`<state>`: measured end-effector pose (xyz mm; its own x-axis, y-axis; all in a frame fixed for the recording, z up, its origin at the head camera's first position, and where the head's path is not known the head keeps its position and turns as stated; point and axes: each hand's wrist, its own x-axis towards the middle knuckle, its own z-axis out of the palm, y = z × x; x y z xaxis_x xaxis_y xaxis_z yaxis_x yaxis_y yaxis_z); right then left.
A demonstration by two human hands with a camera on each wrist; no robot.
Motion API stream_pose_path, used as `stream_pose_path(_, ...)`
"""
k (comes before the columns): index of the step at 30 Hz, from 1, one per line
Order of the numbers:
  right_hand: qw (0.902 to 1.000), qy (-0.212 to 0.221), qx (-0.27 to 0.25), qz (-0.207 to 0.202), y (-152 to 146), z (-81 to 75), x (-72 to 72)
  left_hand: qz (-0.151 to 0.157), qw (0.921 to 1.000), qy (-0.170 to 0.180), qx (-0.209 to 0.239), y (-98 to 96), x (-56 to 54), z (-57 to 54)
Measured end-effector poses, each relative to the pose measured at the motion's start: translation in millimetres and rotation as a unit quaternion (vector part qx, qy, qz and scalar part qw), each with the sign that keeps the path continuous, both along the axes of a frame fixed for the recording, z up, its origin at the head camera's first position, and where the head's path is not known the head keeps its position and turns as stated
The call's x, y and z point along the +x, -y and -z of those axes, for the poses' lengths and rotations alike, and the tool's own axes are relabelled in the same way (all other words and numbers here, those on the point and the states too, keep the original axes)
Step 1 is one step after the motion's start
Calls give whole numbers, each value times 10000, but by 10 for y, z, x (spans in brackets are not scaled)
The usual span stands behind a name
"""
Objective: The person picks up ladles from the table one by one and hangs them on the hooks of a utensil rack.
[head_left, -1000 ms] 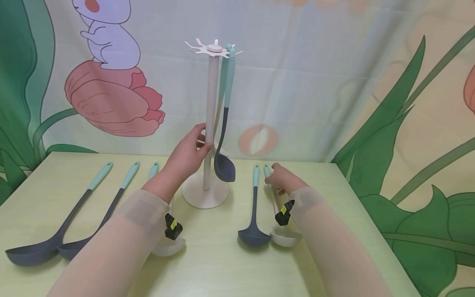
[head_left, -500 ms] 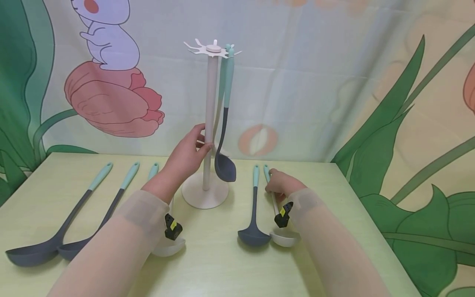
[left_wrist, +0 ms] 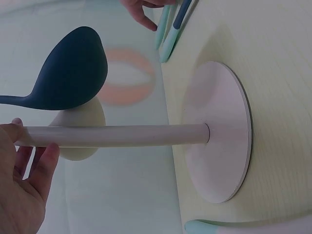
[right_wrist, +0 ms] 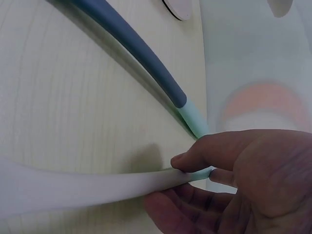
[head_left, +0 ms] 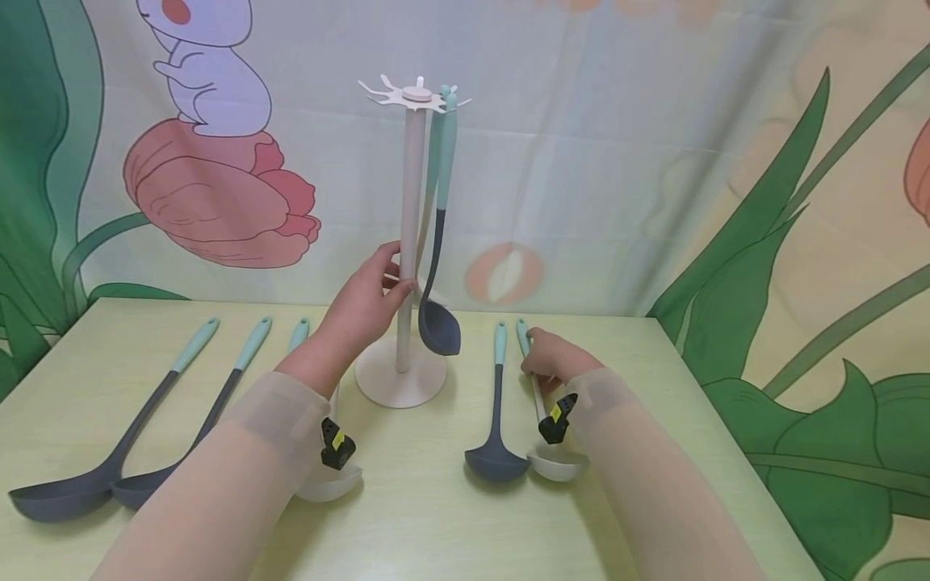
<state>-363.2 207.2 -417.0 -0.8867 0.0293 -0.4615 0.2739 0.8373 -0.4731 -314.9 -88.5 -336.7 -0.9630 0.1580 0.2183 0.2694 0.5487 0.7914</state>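
My left hand point(head_left: 363, 303) grips the pole of a pale pink utensil stand point(head_left: 412, 186), fingers behind and thumb in front. From the stand's top hooks hang a dark blue ladle point(head_left: 440, 329) with a mint handle and a pale one point(left_wrist: 80, 153), mostly hidden behind it. At the right of the table, my right hand point(head_left: 555, 359) pinches a white ladle point(right_wrist: 97, 187) near where its mint handle begins. That ladle's bowl rests on the tabletop. Close beside it, on the left, lies another dark blue ladle point(head_left: 497, 464), untouched.
Left of the stand lie two dark blue ladles point(head_left: 69, 494) and a white ladle point(head_left: 330, 486), partly covered by my left arm. A patterned curtain point(head_left: 596, 161) hangs behind the pale wooden table point(head_left: 407, 532).
My right hand has come down slightly along the white ladle's handle, and its fingers have closed round it. The left hand stays on the pole.
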Motion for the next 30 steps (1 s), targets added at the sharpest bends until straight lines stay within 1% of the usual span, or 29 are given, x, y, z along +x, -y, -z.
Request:
stream_pose_path(8, 9987, -322, -391, 41, -62, -108, 45, -1, 10000, -47, -9, 9, 3, 15)
stream_pose_path(14, 9964, -630, -556, 86, -117, -166, 9, 15, 10000, -68, -31, -9, -7, 9)
stream_pose_path(17, 9942, -822, -686, 70, -135, -231, 2, 16, 10000, -72, -17, -6, -5, 10)
stream_pose_path(23, 9886, -1198, -904, 136, -133, -423, 7, 9, 10000, -51, 15, -1, 4, 10)
stream_pose_path(27, 9831, -1514, -1025, 135, -121, -543, 18, 8, 10000, -8, 17, -5, -1, 11)
stream_pose_path(30, 9790, -1770, -1005, 103, -103, -614, 32, 27, 10000, 3, 17, -7, -8, 9)
